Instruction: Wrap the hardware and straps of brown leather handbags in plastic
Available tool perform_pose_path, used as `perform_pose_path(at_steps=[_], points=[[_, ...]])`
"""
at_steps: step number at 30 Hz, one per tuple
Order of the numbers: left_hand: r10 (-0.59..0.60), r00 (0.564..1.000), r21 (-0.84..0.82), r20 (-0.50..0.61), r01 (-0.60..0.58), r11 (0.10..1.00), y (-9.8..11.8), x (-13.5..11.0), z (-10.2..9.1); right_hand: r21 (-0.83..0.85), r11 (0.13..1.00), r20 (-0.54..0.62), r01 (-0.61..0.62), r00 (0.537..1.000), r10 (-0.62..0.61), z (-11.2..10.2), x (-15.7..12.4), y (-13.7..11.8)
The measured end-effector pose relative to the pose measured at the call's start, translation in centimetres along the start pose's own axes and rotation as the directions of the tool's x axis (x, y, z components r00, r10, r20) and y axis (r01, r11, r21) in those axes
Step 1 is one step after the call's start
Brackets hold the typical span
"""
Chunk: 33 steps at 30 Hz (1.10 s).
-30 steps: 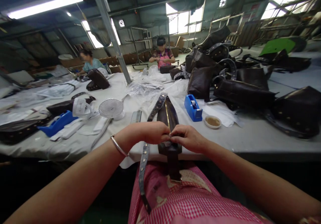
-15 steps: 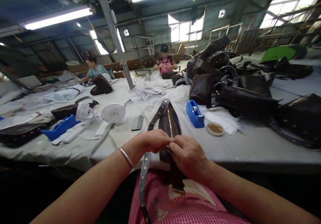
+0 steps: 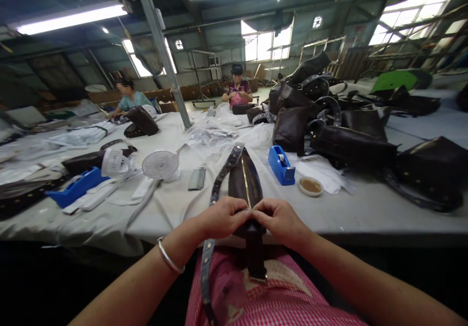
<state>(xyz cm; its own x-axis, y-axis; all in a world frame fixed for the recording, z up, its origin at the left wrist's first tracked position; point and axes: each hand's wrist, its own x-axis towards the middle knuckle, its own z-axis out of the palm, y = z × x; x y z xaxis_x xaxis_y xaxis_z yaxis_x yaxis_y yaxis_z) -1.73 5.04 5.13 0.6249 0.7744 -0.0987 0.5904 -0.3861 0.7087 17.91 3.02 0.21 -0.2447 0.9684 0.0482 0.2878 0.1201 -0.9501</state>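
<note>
A dark brown leather bag (image 3: 243,180) lies on the table's near edge, a gold zipper (image 3: 245,182) running along its top. Over the zipper's near end, my left hand (image 3: 228,216) and my right hand (image 3: 280,219) meet, fingers closed in a pinch and fingertips touching. What is between them is too small to make out. A studded strap (image 3: 208,258) in clear wrapping runs along the bag's left side and down over my lap. From the bag's near end hangs a dark strap with a buckle (image 3: 258,279).
Right of the bag are a blue tape dispenser (image 3: 281,166), a round dish (image 3: 310,186) and a pile of dark bags (image 3: 351,136). A phone (image 3: 196,179), a white fan (image 3: 160,164) and another blue dispenser (image 3: 76,187) lie left. A post (image 3: 161,48) rises beyond; two people sit across.
My hands have shifted from an overlapping grip to a symmetrical one, fingertip to fingertip above the zipper. My left forearm has moved left and down. The view has turned slightly right.
</note>
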Motion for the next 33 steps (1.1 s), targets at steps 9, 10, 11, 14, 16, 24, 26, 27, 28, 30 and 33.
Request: perform_pose_path(at_steps=[9,10,11,14,16,24,26,27,28,30,33], points=[[-0.007,1.000,0.181,-0.017,0.010,0.983,0.7,-0.1,-0.1,-0.170,0.969,-0.002,0.178,0.983,-0.181,-0.4,-0.2,-0.4],[-0.014,1.000,0.207,-0.009,0.016,0.978,1.1,-0.1,-0.3,-0.213,0.947,-0.011,0.240,0.969,-0.248,-0.4,-0.4,-0.4],[-0.025,1.000,0.235,-0.001,0.024,0.972,1.5,0.0,-0.5,-0.263,0.913,-0.013,0.312,0.945,-0.326,-0.3,-0.5,-0.3],[-0.072,0.997,0.296,0.010,0.066,0.953,2.7,0.3,-0.9,-0.457,0.729,0.032,0.509,0.829,-0.558,-0.1,-0.7,-0.1],[-0.114,0.993,0.295,0.016,0.105,0.950,3.3,0.6,-0.9,-0.568,0.572,0.102,0.592,0.740,-0.665,-0.1,-0.7,0.3],[-0.292,0.956,0.037,0.031,0.291,0.956,2.4,1.4,-0.3,-0.633,0.279,0.275,0.723,0.546,-0.791,-1.6,0.1,1.4],[-0.341,0.937,-0.086,0.074,0.347,0.934,2.1,1.3,-0.4,-0.645,0.241,0.276,0.725,0.515,-0.811,-1.8,0.2,1.4],[-0.363,0.925,-0.157,0.112,0.377,0.913,2.0,1.2,-0.5,-0.648,0.221,0.284,0.729,0.500,-0.818,-1.8,0.2,1.4],[-0.382,0.911,-0.228,0.158,0.410,0.883,1.8,1.0,-0.5,-0.649,0.202,0.294,0.733,0.488,-0.822,-1.8,0.3,1.5],[-0.402,0.883,-0.358,0.241,0.466,0.809,1.5,0.8,-0.5,-0.645,0.178,0.313,0.743,0.469,-0.826,-1.8,0.3,1.8],[-0.398,0.864,-0.502,0.309,0.504,0.703,1.0,0.5,0.1,-0.637,0.170,0.309,0.752,0.451,-0.837,-1.9,0.3,2.4]])
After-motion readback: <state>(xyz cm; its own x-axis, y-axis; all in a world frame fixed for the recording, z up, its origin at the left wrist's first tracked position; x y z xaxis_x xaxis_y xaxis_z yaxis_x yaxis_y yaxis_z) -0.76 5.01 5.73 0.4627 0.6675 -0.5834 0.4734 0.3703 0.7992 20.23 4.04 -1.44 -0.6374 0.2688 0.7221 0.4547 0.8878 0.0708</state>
